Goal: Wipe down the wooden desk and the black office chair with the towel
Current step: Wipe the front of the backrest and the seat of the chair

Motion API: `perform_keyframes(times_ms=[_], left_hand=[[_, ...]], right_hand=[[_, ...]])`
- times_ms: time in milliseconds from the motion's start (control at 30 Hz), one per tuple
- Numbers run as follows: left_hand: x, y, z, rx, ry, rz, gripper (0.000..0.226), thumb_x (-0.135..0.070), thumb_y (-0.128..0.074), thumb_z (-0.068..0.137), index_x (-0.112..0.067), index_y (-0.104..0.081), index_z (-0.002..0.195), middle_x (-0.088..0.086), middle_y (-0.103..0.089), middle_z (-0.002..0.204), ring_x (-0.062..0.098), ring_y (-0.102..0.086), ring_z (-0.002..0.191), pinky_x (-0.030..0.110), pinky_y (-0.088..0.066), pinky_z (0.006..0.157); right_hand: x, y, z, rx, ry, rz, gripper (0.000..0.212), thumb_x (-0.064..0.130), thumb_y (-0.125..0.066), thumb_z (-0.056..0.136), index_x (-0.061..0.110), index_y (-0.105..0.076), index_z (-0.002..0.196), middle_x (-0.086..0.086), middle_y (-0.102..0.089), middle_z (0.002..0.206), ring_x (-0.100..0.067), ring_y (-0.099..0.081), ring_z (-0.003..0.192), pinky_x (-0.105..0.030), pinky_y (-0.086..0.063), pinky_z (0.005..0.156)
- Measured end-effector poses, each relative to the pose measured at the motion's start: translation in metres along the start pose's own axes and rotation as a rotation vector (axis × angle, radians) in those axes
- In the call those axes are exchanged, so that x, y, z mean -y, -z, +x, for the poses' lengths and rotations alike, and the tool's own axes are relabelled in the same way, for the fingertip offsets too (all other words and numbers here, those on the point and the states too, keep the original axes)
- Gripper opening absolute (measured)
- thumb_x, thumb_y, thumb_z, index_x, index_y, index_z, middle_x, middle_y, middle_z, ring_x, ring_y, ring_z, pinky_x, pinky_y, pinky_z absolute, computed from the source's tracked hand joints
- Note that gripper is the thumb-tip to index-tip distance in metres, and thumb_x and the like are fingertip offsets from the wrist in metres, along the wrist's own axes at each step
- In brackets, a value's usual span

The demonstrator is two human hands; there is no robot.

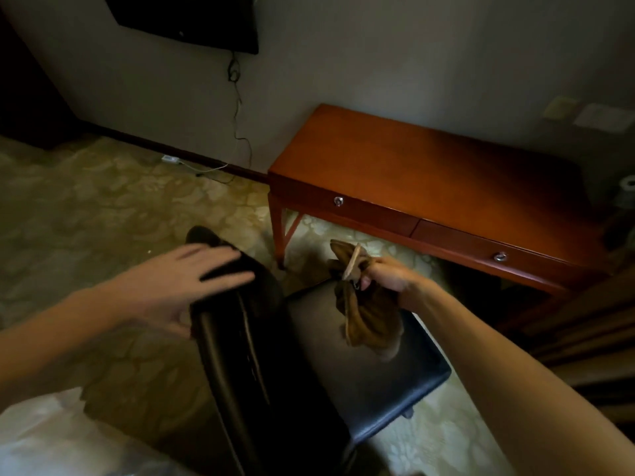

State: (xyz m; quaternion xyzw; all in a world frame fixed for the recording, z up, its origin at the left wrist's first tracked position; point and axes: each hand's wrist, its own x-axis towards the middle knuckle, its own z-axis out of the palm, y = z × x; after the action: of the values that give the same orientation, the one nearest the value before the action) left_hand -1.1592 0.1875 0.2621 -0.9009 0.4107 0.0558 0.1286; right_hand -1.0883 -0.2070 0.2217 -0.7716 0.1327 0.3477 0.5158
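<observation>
L hand [182,283] spread flat on top of chair [237,345] back. R hand [390,280] grips bunched towel [369,314] above the seat; counter [412,159] just beyond. Risk: chair may shift under a hard wipe, since the flat L hand hardly steadies it.

The left hand [178,283] lies with fingers spread on the top edge of the backrest of the black padded office chair [371,369]. The right hand [390,280] grips a bunched brown towel [367,314], which hangs above the chair's seat. Beyond stands the reddish-brown wooden desk, its tabletop [412,166] against the grey wall [378,56], with two drawers bearing round metal pulls [338,201].
</observation>
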Motion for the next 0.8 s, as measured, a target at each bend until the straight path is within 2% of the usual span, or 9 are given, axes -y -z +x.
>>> perform_keyframes(times_ms=[67,200,300,400,500,600,700,800], left_hand=[[-0.013,-0.001,0.013,0.074,-0.139,0.013,0.126,-0.088,-0.053,0.062,-0.028,-0.012,0.165,0.009,-0.029,0.166,0.026,-0.028,0.152,0.05,-0.03,0.12],[-0.042,-0.007,0.041,0.172,-0.355,-0.043,0.124,-0.093,-0.039,0.065,-0.033,0.005,0.164,0.012,-0.018,0.169,0.027,-0.011,0.158,0.048,-0.006,0.127],[-0.073,-0.013,0.055,0.171,-0.384,-0.152,0.119,-0.091,-0.043,0.071,-0.039,0.014,0.161,0.007,-0.012,0.171,0.021,-0.003,0.158,0.041,0.014,0.121],[-0.101,-0.01,0.063,0.181,-0.334,-0.304,0.108,-0.089,-0.045,0.075,-0.045,0.005,0.16,-0.003,-0.011,0.171,0.013,-0.002,0.157,0.031,0.022,0.117],[-0.119,-0.001,0.071,0.194,-0.308,-0.305,0.103,-0.088,-0.047,0.076,-0.041,-0.012,0.162,-0.007,-0.018,0.169,0.011,-0.008,0.156,0.03,0.021,0.119],[-0.127,0.006,0.074,0.201,-0.258,-0.337,0.1,-0.091,-0.044,0.074,-0.04,-0.027,0.158,-0.01,-0.026,0.166,0.009,-0.017,0.152,0.03,0.014,0.12],[-0.134,0.011,0.077,0.193,-0.227,-0.356,0.098,-0.091,-0.044,0.072,-0.04,-0.035,0.155,-0.012,-0.031,0.163,0.008,-0.022,0.15,0.03,0.01,0.12],[-0.144,0.018,0.085,0.175,-0.204,-0.354,0.093,-0.086,-0.048,0.071,-0.039,-0.044,0.15,-0.013,-0.044,0.154,0.008,-0.035,0.142,0.032,-0.006,0.123]], right_hand=[[0.001,-0.005,-0.007,-0.032,-0.007,0.037,0.028,-0.008,-0.052,0.081,0.004,-0.066,0.103,-0.025,-0.065,0.116,-0.041,-0.061,0.113,-0.054,-0.049,0.106],[-0.001,-0.001,-0.019,-0.072,-0.005,0.059,0.025,-0.006,-0.057,0.075,0.008,-0.069,0.093,-0.02,-0.067,0.101,-0.037,-0.063,0.102,-0.054,-0.051,0.103],[-0.005,0.017,-0.027,-0.107,-0.009,0.053,0.028,-0.002,-0.061,0.07,0.01,-0.071,0.093,-0.016,-0.068,0.096,-0.034,-0.065,0.098,-0.051,-0.054,0.099],[-0.014,0.033,-0.037,-0.125,-0.026,0.052,0.028,-0.003,-0.059,0.075,0.012,-0.069,0.097,-0.014,-0.067,0.098,-0.031,-0.064,0.097,-0.049,-0.054,0.098],[-0.025,0.046,-0.045,-0.142,-0.042,0.024,0.032,-0.002,-0.059,0.078,0.01,-0.066,0.107,-0.017,-0.065,0.105,-0.033,-0.063,0.104,-0.053,-0.05,0.103],[-0.038,0.052,-0.052,-0.162,-0.057,0.016,0.03,-0.003,-0.059,0.078,0.007,-0.068,0.105,-0.018,-0.066,0.102,-0.033,-0.064,0.1,-0.053,-0.051,0.102],[-0.052,0.052,-0.057,-0.176,-0.071,0.015,0.027,-0.003,-0.059,0.08,0.006,-0.068,0.104,-0.02,-0.065,0.107,-0.04,-0.062,0.113,-0.056,-0.048,0.106],[-0.063,0.048,-0.058,-0.193,-0.075,0.001,0.028,-0.001,-0.06,0.08,0.005,-0.069,0.106,-0.024,-0.065,0.114,-0.04,-0.062,0.114,-0.056,-0.048,0.106]])
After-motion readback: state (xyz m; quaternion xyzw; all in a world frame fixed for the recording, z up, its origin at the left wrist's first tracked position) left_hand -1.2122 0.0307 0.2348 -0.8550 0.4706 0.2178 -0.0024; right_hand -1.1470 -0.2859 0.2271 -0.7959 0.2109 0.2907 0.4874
